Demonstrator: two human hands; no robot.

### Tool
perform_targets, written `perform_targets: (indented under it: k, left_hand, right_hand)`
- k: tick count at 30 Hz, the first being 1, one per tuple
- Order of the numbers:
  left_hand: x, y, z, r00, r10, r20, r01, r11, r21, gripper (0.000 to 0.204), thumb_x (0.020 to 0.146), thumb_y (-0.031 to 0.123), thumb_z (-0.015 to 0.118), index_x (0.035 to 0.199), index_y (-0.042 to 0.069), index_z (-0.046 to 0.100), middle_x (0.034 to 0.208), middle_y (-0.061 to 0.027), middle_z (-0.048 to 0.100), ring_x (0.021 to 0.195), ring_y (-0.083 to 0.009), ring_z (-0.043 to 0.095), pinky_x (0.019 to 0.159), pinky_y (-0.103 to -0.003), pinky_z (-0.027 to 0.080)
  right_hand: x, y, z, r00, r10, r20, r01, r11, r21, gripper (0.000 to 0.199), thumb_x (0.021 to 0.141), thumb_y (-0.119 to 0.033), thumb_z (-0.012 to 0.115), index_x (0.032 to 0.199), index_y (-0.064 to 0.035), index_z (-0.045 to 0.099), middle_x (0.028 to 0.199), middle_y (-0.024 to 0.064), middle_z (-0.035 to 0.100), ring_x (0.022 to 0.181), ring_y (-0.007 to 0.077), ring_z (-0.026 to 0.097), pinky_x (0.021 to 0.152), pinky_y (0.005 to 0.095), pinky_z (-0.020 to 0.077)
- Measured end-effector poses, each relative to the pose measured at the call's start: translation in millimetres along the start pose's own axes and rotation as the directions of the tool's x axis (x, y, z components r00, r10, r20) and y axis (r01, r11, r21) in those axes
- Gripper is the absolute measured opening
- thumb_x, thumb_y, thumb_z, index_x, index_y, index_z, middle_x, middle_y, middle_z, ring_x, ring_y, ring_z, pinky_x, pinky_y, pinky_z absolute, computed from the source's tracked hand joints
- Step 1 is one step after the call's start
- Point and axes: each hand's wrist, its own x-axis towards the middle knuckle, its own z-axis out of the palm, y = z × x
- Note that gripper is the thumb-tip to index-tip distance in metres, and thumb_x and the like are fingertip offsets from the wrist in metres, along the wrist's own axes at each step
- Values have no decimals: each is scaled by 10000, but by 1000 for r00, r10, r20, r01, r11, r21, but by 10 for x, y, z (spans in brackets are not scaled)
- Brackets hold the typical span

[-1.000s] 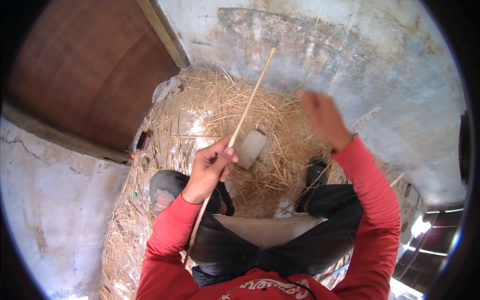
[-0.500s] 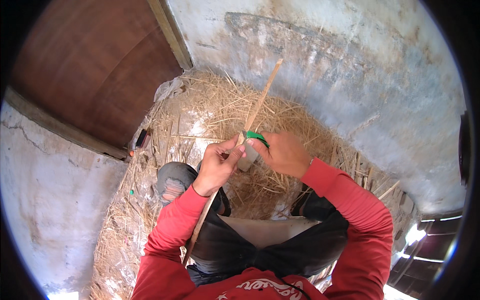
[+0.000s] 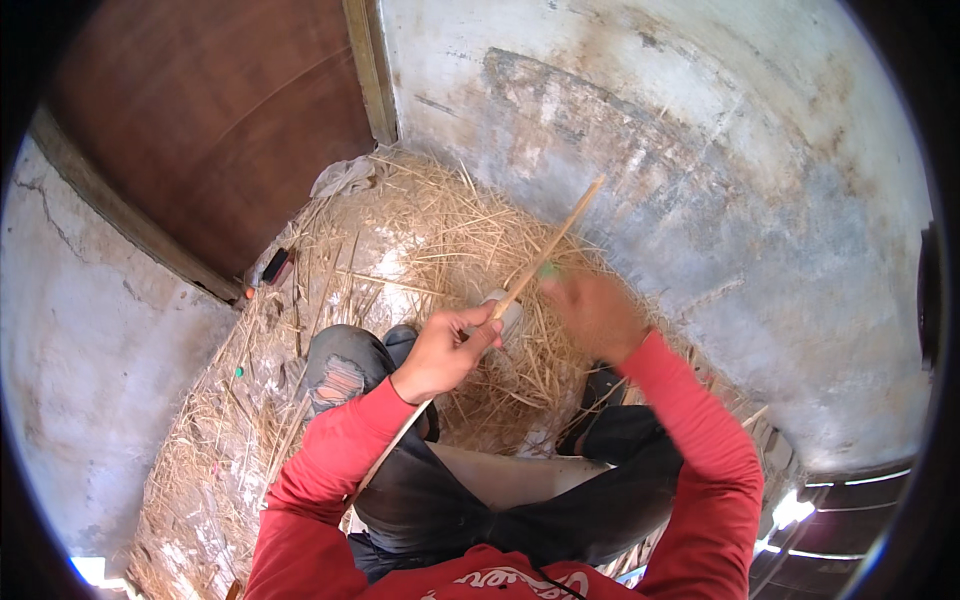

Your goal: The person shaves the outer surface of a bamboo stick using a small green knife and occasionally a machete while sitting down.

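My left hand (image 3: 448,352) grips a long, thin strip of pale wood or bamboo (image 3: 556,238) between thumb and fingers. The strip slants up to the far right, and its lower end runs back under my left forearm. Just right of the strip, my right hand (image 3: 598,315) is closed and blurred by motion. A green tool (image 3: 547,270) shows at its fingertips, mostly hidden behind the strip and the fingers. Below the strip, partly covered by my left fingers, is a pale block-like object (image 3: 510,318).
Loose straw and shavings (image 3: 430,230) cover the floor around my bent legs. A stained wall (image 3: 720,180) rises beyond. At the left are a brown door panel (image 3: 220,130) and a small dark object (image 3: 275,266). A pale seat-like surface (image 3: 510,480) lies between my thighs.
My right hand and the green tool have moved right, off the spot beside my left fingers. The strip has tilted further right. The whole view has shifted slightly.
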Motion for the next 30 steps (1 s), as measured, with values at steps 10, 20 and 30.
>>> perform_targets:
  k: [10,20,30]
  left_hand:
    - [-475,-196,-229,998,-2,59,6,998,-66,290,1036,142,623,1289,12,678,791,32,645,627,-21,526,543,-205,412]
    - [-20,185,-178,997,-68,28,72,985,-158,373,1108,216,461,1376,-11,583,796,14,520,453,-30,393,449,-186,335]
    - [118,82,58,994,-33,104,52,983,-179,320,1108,214,474,1283,7,644,700,48,489,472,-13,377,441,-195,293]
  right_hand:
    - [132,3049,-1284,512,577,-637,-661,738,136,800,1061,-598,296,918,61,725,833,268,702,810,457,643,845,513,483]
    - [-108,-458,-620,999,43,-11,-37,944,329,485,1045,-439,523,888,-3,667,575,160,531,493,312,530,532,447,426]
    - [-172,-403,-59,1000,-27,3,26,983,183,507,1036,-474,509,958,-8,691,630,222,616,607,437,634,570,521,490]
